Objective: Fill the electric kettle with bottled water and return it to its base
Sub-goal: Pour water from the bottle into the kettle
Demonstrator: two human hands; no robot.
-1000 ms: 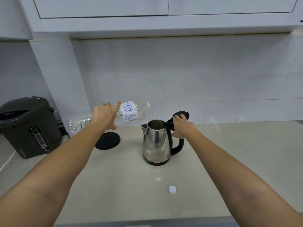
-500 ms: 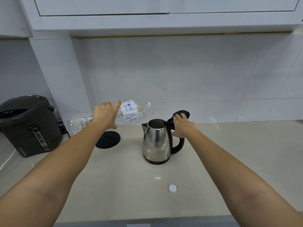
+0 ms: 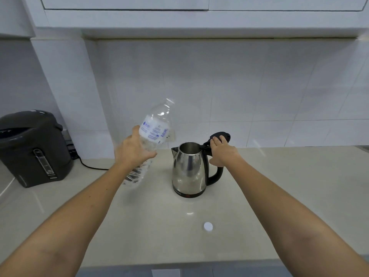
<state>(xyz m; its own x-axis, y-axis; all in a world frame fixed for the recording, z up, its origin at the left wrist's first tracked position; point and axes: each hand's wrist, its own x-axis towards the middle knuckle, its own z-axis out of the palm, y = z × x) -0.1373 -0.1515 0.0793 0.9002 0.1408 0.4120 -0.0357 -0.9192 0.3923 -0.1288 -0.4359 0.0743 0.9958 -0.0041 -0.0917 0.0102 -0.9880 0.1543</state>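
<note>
Nearby, a dark hot-water dispenser [image 3: 34, 148] stands at the worktop's [image 3: 299, 186] left edge with its cord trailing along the back, and a white cap [image 3: 208, 226] lies toward the front edge. The left hand [image 3: 132, 149] is wrapped around the clear bottle [image 3: 151, 136], tilted mouth-up beside the kettle [image 3: 189, 169]. The right hand [image 3: 221, 151] grips the kettle's handle top, fingers on the raised black lid [image 3: 220, 135]. The kettle sits mid-worktop, open; its contents cannot be made out.

"What is the person wearing on the arms?"

"No sleeves show. Both arms are bare up to the elbows. The left hand [image 3: 133, 151] and right hand [image 3: 223, 151] are bare too."
</note>
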